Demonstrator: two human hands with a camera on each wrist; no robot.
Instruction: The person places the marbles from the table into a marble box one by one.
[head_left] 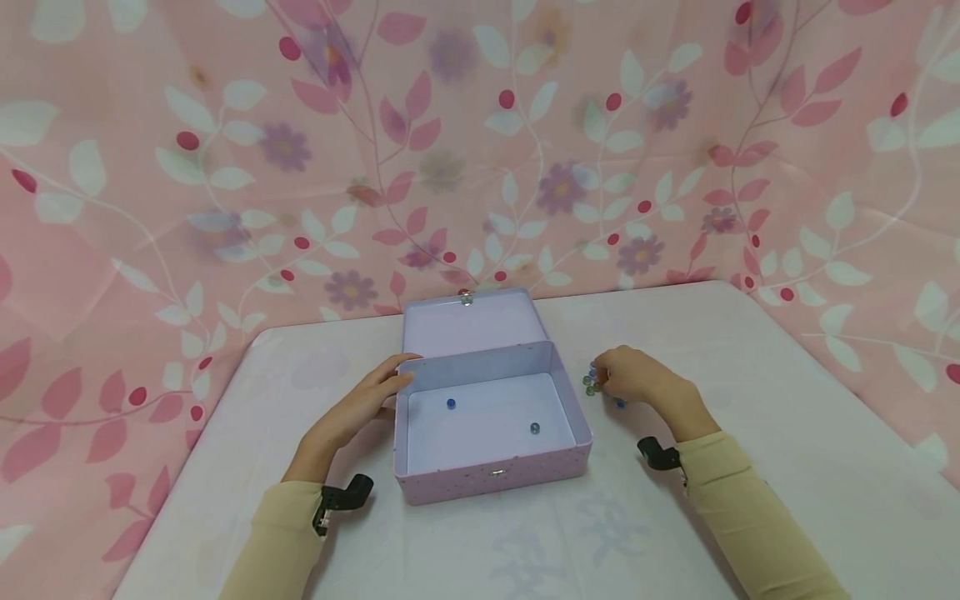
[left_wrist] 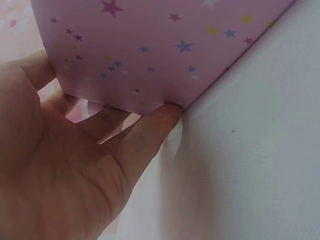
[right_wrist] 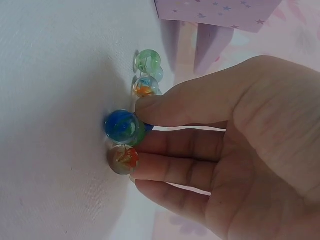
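Observation:
A pink-lilac metal box stands on the table with its hinged lid laid back. My left hand grips the box's rear left corner, and a fingertip touches its lower edge in the left wrist view. Inside lie a blue marble and a greenish marble. Right of the box, my right hand reaches into a cluster of glass marbles. Thumb and fingers pinch around a blue marble, partly hidden. Touching or close by are a blue-green marble and an orange-streaked marble.
More marbles sit beside the right hand, among them a green marble and an orange-blue marble. A white cloth covers the table. A pink floral curtain hangs behind its far edge.

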